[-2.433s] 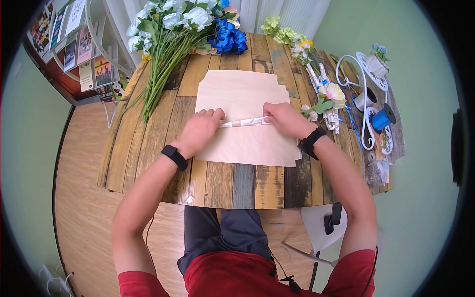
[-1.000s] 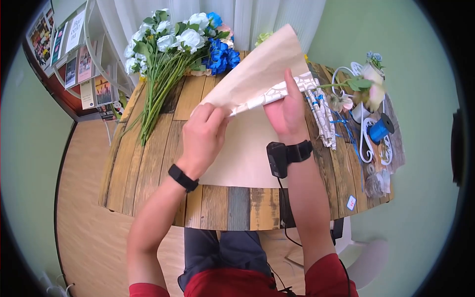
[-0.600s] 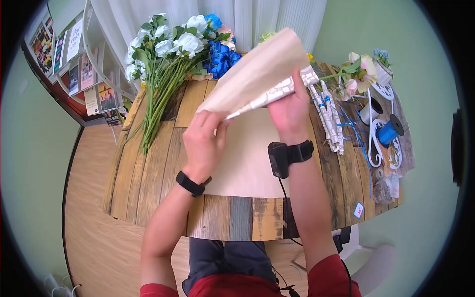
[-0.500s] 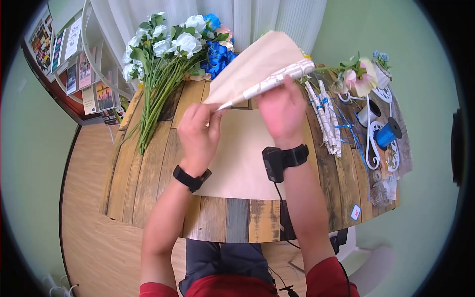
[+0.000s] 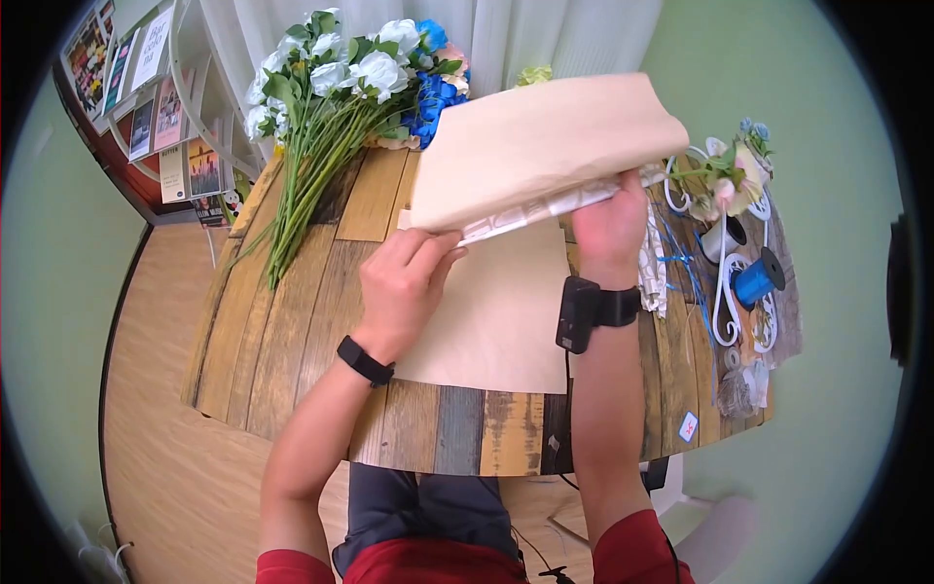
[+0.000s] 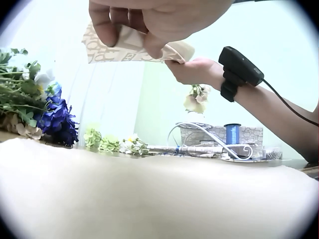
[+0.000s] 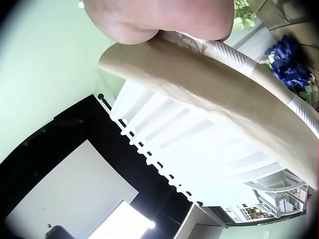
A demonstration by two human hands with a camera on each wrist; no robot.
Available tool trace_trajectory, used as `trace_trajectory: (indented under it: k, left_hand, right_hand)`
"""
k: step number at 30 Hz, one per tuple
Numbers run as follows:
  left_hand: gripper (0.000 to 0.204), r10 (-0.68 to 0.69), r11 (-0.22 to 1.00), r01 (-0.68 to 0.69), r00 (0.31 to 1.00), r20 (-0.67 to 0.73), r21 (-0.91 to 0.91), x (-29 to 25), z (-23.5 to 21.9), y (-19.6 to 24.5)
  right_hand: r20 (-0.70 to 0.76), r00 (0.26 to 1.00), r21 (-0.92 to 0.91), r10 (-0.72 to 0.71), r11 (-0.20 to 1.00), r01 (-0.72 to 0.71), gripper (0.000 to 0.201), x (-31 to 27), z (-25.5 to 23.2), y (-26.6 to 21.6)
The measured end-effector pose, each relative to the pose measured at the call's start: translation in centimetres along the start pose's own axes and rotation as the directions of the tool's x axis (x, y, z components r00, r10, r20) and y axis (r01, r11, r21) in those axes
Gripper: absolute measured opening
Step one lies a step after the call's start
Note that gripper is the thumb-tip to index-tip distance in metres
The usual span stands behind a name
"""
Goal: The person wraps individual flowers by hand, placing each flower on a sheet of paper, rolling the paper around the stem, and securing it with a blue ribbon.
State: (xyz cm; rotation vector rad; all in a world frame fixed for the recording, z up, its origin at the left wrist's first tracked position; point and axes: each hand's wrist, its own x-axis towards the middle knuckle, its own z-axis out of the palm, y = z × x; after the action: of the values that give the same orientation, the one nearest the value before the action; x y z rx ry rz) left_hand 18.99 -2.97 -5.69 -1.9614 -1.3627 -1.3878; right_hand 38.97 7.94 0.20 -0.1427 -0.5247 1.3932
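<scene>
A sheet of beige wrapping paper (image 5: 545, 131), white with a printed pattern on its other side, is raised slantwise over the table and partly rolled along its lower edge. My left hand (image 5: 404, 282) pinches the narrow lower-left end between thumb and fingers. Palm up, my right hand (image 5: 611, 229) grips the wider right end, thumb in front and the fingers hidden behind the paper. Past that end a green stem carries a cream and pink flower (image 5: 744, 185). In the left wrist view, the left fingertips (image 6: 155, 46) press on the printed side.
Another beige sheet (image 5: 486, 321) lies flat on the plank table (image 5: 243, 360). White flowers (image 5: 379, 73) with long stems and blue flowers (image 5: 433, 107) lie back left. Right are a printed paper roll (image 5: 654, 277), a blue ribbon spool (image 5: 754, 277) and a white scrolled metal stand (image 5: 725, 316).
The paper was flat on the table with both hands on its rolled strip; it has since been lifted and tilted. Lately the roll has shifted right, with its loose flap swinging down toward me.
</scene>
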Motion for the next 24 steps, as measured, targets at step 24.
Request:
trace_trajectory:
  k: [24]
  left_hand:
    - [0.012, -0.190, 0.946, 0.199, 0.980, 0.059, -0.256, -0.1, -1.5, -2.1]
  right_hand:
    - [-0.018, 0.996, -0.125, -0.089, 0.988, 0.086, 0.031, 0.1, 0.0, -0.9]
